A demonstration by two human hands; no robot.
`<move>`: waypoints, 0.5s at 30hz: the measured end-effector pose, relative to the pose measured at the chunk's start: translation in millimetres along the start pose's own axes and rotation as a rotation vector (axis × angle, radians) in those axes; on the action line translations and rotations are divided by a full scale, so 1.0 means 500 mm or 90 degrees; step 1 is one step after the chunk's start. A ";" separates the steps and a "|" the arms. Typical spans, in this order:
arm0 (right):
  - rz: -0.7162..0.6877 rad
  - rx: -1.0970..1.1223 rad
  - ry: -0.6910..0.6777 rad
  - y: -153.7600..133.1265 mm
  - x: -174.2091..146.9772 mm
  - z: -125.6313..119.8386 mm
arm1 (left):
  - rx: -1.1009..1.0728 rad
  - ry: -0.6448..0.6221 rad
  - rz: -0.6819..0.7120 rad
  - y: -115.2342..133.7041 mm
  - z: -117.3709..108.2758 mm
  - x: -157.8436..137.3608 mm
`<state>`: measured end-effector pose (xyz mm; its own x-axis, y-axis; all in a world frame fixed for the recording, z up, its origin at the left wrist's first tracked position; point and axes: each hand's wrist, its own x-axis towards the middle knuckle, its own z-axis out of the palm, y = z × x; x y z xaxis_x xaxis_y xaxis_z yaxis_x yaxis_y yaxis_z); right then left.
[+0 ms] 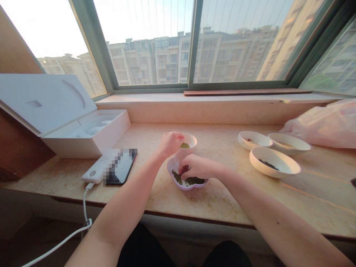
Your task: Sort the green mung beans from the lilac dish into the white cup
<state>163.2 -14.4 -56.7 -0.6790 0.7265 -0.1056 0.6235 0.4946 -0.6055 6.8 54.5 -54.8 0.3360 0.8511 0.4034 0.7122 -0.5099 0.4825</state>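
My left hand [170, 142] is at the near-left rim of a small white bowl [192, 139], its fingers curled together over the edge. Small green beans [184, 145], which look like mung beans, lie in that bowl. Closer to me stands a scalloped bowl with a pale purple rim [188, 188], with more green beans [194, 180] spread over its bottom. My right hand [194, 167] reaches into this bowl, fingers bent down and drawn together among the beans. What either hand has between its fingertips is hidden or too small to tell.
Three white bowls stand to the right: one with dark contents [268, 164], one with reddish bits [249, 140], one with pale contents [286, 145]. Behind them lies a plastic bag [328, 124]. At left are an open white box [108, 129], a phone [122, 167] and a cabled power bank [94, 172].
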 end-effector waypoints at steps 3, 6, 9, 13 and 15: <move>0.000 -0.004 -0.006 -0.003 -0.001 -0.001 | 0.000 0.003 -0.003 0.004 -0.003 -0.001; 0.000 -0.001 -0.007 -0.001 0.000 -0.002 | -0.002 0.001 -0.011 0.007 -0.005 0.000; -0.005 0.007 0.003 0.003 0.002 -0.003 | -0.004 0.000 -0.013 0.007 -0.007 0.000; -0.013 0.053 0.055 0.003 0.004 -0.009 | -0.004 0.002 -0.014 0.007 -0.009 0.000; -0.030 0.103 0.081 0.002 0.005 -0.012 | -0.003 0.002 -0.011 0.008 -0.009 0.000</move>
<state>164.6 -9.4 -52.6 -0.6452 0.7637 0.0204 0.5142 0.4539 -0.7277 6.7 51.8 -49.3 0.3224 0.8590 0.3976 0.7150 -0.4963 0.4925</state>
